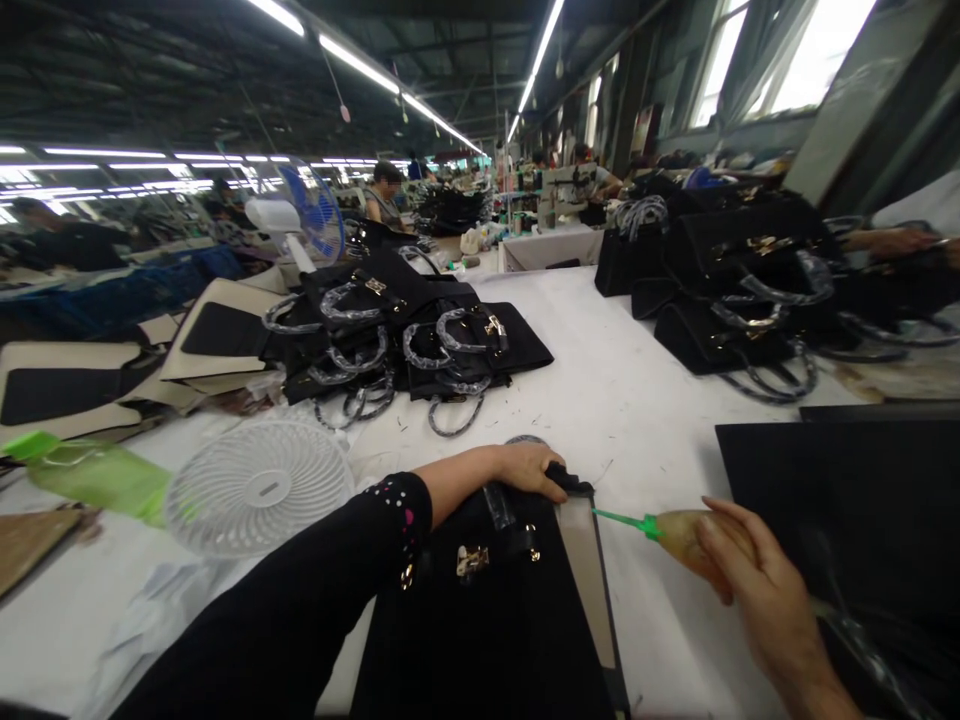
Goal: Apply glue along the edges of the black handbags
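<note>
A black handbag (480, 630) with gold hardware lies flat in front of me. My left hand (529, 470) reaches across its top and grips a folded black edge at the upper right corner, fingers bent round it. Beneath that edge a light beige panel (589, 570) shows along the bag's right side. In my right hand (757, 570) is a glue bottle (690, 540) with brownish contents and a thin green nozzle. The nozzle's tip points left, close to the panel's right edge near the top corner; I cannot tell whether it touches.
Piled black handbags (442, 330) with wrapped handles stand ahead, and another pile (750, 270) is at the right. On the left are a white fan (262, 490), a green plastic bottle (97, 470) and beige-and-black pieces (217, 330). Black sheets (862, 500) lie at right. Other people work nearby.
</note>
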